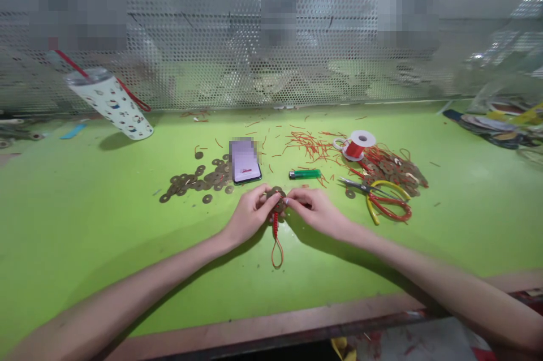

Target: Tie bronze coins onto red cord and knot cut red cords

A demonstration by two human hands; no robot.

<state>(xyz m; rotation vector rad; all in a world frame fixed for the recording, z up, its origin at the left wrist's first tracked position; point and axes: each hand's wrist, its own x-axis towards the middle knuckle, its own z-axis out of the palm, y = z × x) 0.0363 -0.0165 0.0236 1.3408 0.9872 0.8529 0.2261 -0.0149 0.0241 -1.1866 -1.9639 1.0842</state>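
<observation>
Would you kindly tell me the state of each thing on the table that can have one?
Coin ornament: held by the left hand, right hand at its edge
Phone: screen lit
Lighter: lying flat, no flame visible
Scissors: lying down, handles apart
Spool: on end, red cord wound on
Tumbler: lidded, straw in
Loose coins: scattered, some overlapping

Left grip [250,214] and right grip [316,208] on coin charm [276,224], phone [246,164] beyond

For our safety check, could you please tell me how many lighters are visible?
1: a green plastic lighter on the green tabletop, beyond the bare right hand, right of the rectangular smartphone. No others show.
</observation>
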